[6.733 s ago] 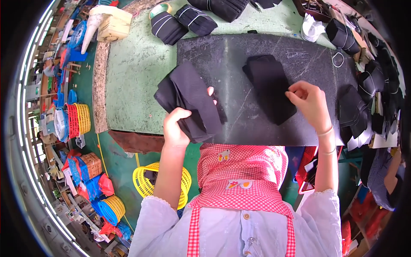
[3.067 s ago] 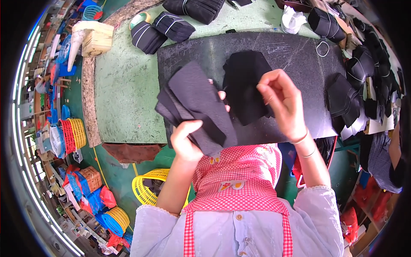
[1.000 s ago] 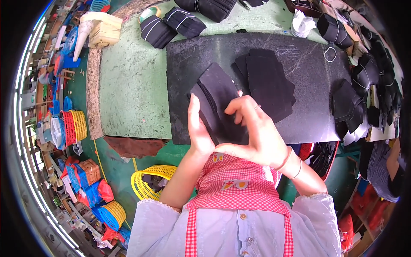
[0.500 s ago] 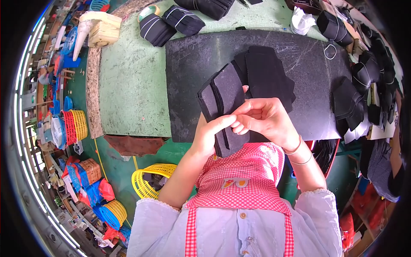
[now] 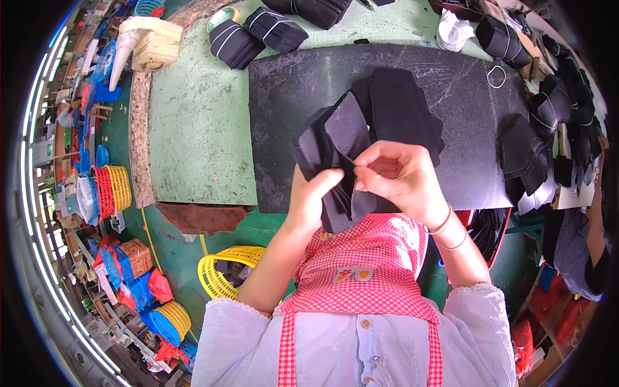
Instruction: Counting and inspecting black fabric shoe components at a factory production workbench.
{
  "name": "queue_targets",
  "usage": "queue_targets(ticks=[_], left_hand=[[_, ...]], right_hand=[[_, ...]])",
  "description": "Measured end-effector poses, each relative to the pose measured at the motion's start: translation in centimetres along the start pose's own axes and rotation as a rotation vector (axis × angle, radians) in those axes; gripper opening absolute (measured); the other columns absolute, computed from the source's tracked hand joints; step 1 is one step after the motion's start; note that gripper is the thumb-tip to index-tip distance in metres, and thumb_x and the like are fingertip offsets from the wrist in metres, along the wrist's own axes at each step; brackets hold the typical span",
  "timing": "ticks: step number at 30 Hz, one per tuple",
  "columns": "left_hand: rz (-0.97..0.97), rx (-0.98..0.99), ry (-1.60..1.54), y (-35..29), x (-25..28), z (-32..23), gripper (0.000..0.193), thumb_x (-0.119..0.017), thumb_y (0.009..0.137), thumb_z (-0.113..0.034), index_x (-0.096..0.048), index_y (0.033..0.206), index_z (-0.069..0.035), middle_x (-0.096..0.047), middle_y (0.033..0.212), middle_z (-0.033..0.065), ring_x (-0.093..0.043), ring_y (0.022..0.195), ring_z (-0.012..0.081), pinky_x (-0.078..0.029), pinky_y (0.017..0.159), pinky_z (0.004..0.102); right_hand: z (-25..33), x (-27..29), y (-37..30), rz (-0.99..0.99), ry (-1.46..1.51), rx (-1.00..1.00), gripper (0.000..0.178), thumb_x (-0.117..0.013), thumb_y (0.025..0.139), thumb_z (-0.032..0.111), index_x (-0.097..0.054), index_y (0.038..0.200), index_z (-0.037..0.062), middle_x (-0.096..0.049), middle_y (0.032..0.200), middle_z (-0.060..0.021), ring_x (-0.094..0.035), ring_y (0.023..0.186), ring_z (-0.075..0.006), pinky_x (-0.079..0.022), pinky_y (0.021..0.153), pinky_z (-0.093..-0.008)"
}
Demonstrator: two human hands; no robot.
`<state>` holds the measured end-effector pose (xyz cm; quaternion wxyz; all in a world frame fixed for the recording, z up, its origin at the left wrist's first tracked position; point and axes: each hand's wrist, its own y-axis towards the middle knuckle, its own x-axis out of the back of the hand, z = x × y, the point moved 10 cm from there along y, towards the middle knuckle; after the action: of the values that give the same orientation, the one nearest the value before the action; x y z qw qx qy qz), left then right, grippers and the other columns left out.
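My left hand (image 5: 307, 201) grips a stack of black fabric pieces (image 5: 348, 128) just above the near edge of the table, its thumb lying across the top. The stack is fanned, with its layers parted along the middle. With thumb and forefinger pressed together, my right hand (image 5: 406, 179) pinches the edge of one piece at the stack's right side. Beyond the hands, a loose pile of black pieces (image 5: 401, 106) lies on a dark, scratched board (image 5: 284, 87). The fingers of my left hand beneath the stack are hidden.
The board rests on a pale green table (image 5: 200, 129). Banded black bundles (image 5: 277, 31) and a tape roll (image 5: 221, 18) lie at the far side. A loose rubber band (image 5: 496, 77) is at right, near more black pieces (image 5: 525, 155). A yellow basket (image 5: 213, 274) stands below the table.
The stack's layers have spread apart along the middle. My right hand has shifted slightly and now pinches a piece's edge; my left thumb has drawn back a little.
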<state>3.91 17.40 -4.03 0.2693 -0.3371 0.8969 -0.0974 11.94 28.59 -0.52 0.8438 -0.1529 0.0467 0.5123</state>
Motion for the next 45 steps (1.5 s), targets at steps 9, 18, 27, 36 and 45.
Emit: queue_targets(ticks=[9, 18, 27, 36, 45], left_hand=[[-0.029, -0.074, -0.367, 1.0, 2.8, -4.1, 0.080, -0.047, 0.070, -0.016, -0.028, 0.145, 0.006, -0.038, 0.148, 0.0192, -0.047, 0.129, 0.0369, -0.040, 0.108, 0.0495], [0.129, 0.047, -0.393, 0.1, -2.5, -0.7, 0.052, -0.046, 0.091, -0.016, -0.041, 0.138, 0.005, -0.050, 0.137, 0.0167, -0.054, 0.122, 0.0256, -0.041, 0.104, 0.0380], [0.062, 0.036, -0.069, 0.5, -1.3, -1.0, 0.037, -0.058, 0.080, -0.007, -0.057, 0.115, 0.004, -0.065, 0.101, 0.0097, -0.063, 0.091, 0.0191, -0.049, 0.083, 0.0322], [-0.143, 0.032, -0.150, 0.2, 2.3, 0.3, 0.047, -0.056, 0.072, 0.003, -0.056, 0.119, 0.002, -0.064, 0.106, 0.0070, -0.064, 0.093, 0.0179, -0.051, 0.084, 0.0327], [-0.102, -0.004, 0.013, 0.9, 0.5, -0.1, 0.044, -0.068, 0.076, 0.003, -0.058, 0.118, 0.004, -0.065, 0.108, 0.0080, -0.062, 0.098, 0.0143, -0.049, 0.088, 0.0316]], right_hand=[[2.6, 10.1, 1.0, -0.371, -0.796, 0.097, 0.014, -0.072, 0.081, 0.007, -0.062, 0.088, 0.0002, -0.064, 0.072, -0.0054, -0.059, 0.061, -0.0095, -0.050, 0.059, -0.0248], [2.7, -1.4, -0.1, -0.034, -0.320, 0.178, 0.014, -0.076, 0.078, 0.004, -0.067, 0.086, -0.0018, -0.064, 0.074, -0.0035, -0.061, 0.066, -0.0062, -0.052, 0.064, -0.0221], [-0.6, -1.0, 1.1, 0.250, 0.068, -0.149, 0.014, -0.066, 0.091, 0.005, -0.068, 0.100, -0.0070, -0.070, 0.087, -0.0083, -0.068, 0.080, -0.0134, -0.058, 0.075, -0.0261], [-1.0, 1.2, 1.4, 0.087, -0.007, -0.054, 0.007, -0.066, 0.088, 0.001, -0.066, 0.091, -0.0050, -0.065, 0.077, -0.0026, -0.061, 0.070, -0.0062, -0.053, 0.065, -0.0212], [-1.0, 0.0, 1.4, 0.156, -0.041, -0.129, 0.011, -0.068, 0.085, 0.001, -0.067, 0.094, -0.0060, -0.065, 0.076, -0.0014, -0.062, 0.071, -0.0066, -0.052, 0.065, -0.0207]])
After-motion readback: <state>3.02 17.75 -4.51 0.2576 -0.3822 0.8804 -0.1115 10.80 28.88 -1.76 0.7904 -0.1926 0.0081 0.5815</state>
